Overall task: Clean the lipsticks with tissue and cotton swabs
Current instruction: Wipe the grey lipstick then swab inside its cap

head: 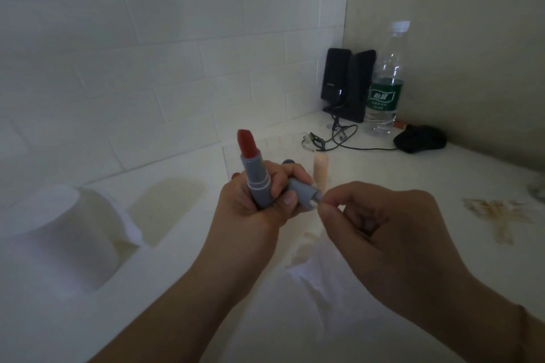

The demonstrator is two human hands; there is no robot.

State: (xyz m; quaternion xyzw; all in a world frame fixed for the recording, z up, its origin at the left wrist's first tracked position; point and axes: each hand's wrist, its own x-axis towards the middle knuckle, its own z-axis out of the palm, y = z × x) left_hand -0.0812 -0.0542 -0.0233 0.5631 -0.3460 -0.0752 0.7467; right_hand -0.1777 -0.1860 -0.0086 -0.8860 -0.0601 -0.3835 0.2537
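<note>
My left hand (259, 203) grips an open grey lipstick (255, 174) upright, its red bullet (246, 143) twisted out. The same hand also holds the grey cap (303, 193), its open mouth pointing right. My right hand (383, 221) pinches something small and white, seemingly a cotton swab (318, 203), whose tip sits in the cap's opening. A pale peach lipstick (320, 171) stands upright on the table behind the cap. A white tissue (309, 289) lies spread on the table under my hands.
A toilet paper roll (59, 236) stands at the left. Several cotton swabs (498, 212) lie scattered at the right. At the back corner are two black speakers (348, 82), a water bottle (385, 79), a cable (339, 138) and a black mouse (420, 138).
</note>
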